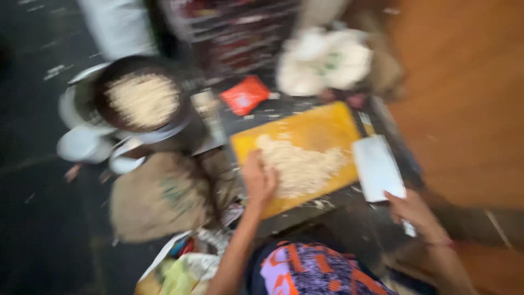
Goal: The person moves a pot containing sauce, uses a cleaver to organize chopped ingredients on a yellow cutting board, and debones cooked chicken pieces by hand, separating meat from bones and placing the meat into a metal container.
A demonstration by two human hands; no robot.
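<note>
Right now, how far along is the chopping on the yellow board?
Done: a dark bowl already holds a heap of pale chopped bits. In hand: the left hand rests on the edge of a pale chopped pile on the yellow board, while the right hand holds a cleaver lying flat beside it. Left: that pile is not yet in the bowl. The picture is blurred, so fineness is unclear.

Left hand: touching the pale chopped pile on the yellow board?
Touching. Head view shows the left hand lying on the pile's left edge on the yellow board.
</note>
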